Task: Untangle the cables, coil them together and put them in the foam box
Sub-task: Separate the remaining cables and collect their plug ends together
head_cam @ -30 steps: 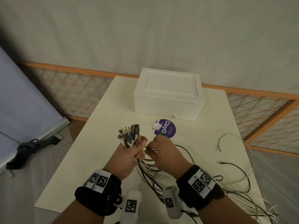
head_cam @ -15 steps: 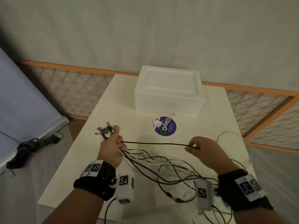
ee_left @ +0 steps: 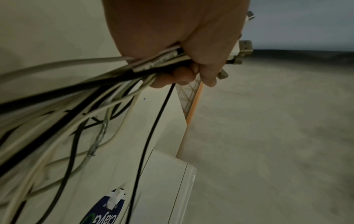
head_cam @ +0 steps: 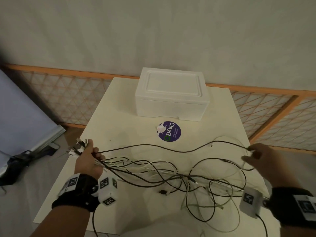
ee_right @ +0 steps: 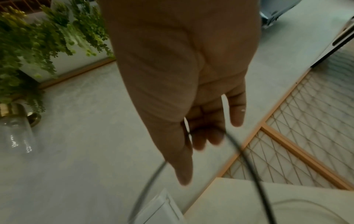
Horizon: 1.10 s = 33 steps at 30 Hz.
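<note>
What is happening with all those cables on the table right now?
A person is sorting a tangle of cables on a white table. The left hand grips a bunch of them near their plugs. The right hand holds one black cable drawn out sideways from that bunch, above the table. The rest lie in loose, crossed loops. The foam box at the far end has its lid on, with no cables in it.

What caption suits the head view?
Left hand grips cable ends; right hand draws one black cable sideways before the shut foam box.
</note>
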Tool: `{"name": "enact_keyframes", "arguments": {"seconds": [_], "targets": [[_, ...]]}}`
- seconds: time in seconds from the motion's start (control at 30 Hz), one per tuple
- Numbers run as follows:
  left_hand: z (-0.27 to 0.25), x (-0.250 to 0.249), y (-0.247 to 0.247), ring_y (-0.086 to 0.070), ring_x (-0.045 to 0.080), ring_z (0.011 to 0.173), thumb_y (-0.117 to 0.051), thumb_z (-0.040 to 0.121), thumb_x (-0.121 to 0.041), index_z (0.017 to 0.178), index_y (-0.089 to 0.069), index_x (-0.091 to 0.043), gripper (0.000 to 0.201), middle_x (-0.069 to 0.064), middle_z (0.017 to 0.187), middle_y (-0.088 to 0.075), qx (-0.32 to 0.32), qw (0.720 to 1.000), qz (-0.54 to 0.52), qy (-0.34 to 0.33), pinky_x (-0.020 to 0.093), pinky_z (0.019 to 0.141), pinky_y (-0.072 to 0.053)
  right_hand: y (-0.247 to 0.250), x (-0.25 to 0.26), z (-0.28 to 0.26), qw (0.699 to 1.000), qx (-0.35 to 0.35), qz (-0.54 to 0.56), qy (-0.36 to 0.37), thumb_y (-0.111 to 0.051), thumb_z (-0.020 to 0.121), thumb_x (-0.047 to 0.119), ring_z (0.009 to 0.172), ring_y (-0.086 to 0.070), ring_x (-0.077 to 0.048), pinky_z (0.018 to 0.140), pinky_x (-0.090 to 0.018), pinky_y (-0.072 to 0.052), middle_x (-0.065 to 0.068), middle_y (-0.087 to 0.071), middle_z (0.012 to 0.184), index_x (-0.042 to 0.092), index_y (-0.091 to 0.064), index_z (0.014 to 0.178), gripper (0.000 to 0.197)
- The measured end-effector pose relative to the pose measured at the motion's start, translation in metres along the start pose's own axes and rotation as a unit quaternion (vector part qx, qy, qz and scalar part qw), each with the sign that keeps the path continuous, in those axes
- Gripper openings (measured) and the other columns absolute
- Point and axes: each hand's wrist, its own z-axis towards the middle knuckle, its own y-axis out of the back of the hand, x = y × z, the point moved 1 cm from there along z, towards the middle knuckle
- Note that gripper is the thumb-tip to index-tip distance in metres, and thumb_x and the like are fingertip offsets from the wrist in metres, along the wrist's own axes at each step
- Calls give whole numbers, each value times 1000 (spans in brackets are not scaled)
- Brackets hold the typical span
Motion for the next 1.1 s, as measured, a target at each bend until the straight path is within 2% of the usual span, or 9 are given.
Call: {"name": "enact_keyframes", "arguments": {"seconds": [0.17, 0.33, 0.43, 0.53, 0.63, 0.77, 0.83, 0.93, 1.1], "targets": [[-12, 1, -8, -45, 8, 61, -54, 95, -38, 68, -49, -20, 33, -7, 73, -60, 23, 996, 75, -38, 23, 65, -41, -28, 19, -6, 998, 52, 9, 33, -67, 85, 17, 76, -59, -12, 68, -26, -42, 7, -66, 81, 29, -61, 86, 14], [-29, 1, -22, -52, 6, 69, -55, 96, -25, 82, -62, -19, 17, -6, 85, -69, 67, 989, 93, -94, 23, 71, -47, -60, 41, -5, 996, 68, 11, 54, -70, 83, 25, 76, -58, -8, 63, -15, -38, 4, -65, 91, 26, -62, 94, 14], [-31, 0, -26, -55, 5, 61, -60, 93, -20, 81, -63, -15, 13, -9, 68, -71, 77, 988, 82, -102, 19, 62, -52, -78, 53, 1, 998, 52, 31, -10, -76, 77, 35, 100, -58, -22, 83, -32, -47, -6, -56, 115, 17, -54, 122, 54], [-30, -2, -24, -51, 7, 58, -68, 87, -15, 74, -63, -14, 14, -9, 59, -66, 48, 986, 111, -112, 25, 63, -45, -89, 63, 9, 999, 22, 4, -36, -80, 71, 39, 123, -44, -32, 103, -41, -35, -17, -44, 133, 8, -36, 139, 88], [-30, -3, -20, -55, 11, 68, -73, 82, -13, 72, -64, -14, 13, -4, 66, -63, 42, 975, 159, -147, 33, 77, -43, -99, 67, 20, 999, 16, -7, -50, -81, 71, 33, 126, -39, -35, 107, -43, -30, -21, -41, 137, 4, -29, 143, 93], [-31, -5, -17, -64, 14, 88, -70, 85, -11, 98, -66, -12, 13, -2, 91, -68, 76, 971, 168, -152, 33, 93, -47, -118, 76, 37, 993, 60, 14, -100, -75, 77, 28, 128, -38, -39, 107, -45, -31, -23, -36, 140, 5, -22, 146, 90], [-30, -5, -18, -69, 13, 70, -64, 89, -9, 87, -63, -9, 2, 3, 75, -69, 99, 982, 116, -111, 31, 83, -56, -130, 81, 43, 986, 97, 41, -129, -73, 79, 26, 131, -35, -38, 108, -44, -31, -23, -33, 144, 4, -16, 147, 92], [-27, -5, -17, -54, 12, 43, -59, 93, -12, 67, -52, -13, 27, -3, 46, -49, 104, 988, 88, -76, 32, 66, -57, -146, 87, 50, 972, 140, 104, -157, -72, 82, 20, 139, -26, -34, 109, -38, -28, -22, -24, 152, 1, -2, 149, 98], [-18, -4, -5, -29, 10, 37, -57, 95, -18, 56, -39, -18, 43, -4, 42, -31, 128, 983, 109, -70, 24, 44, -40, -158, 94, 55, 962, 128, 149, -191, -69, 84, 11, 141, -24, -33, 108, -34, -30, -24, -23, 152, -2, 6, 148, 99]]}}
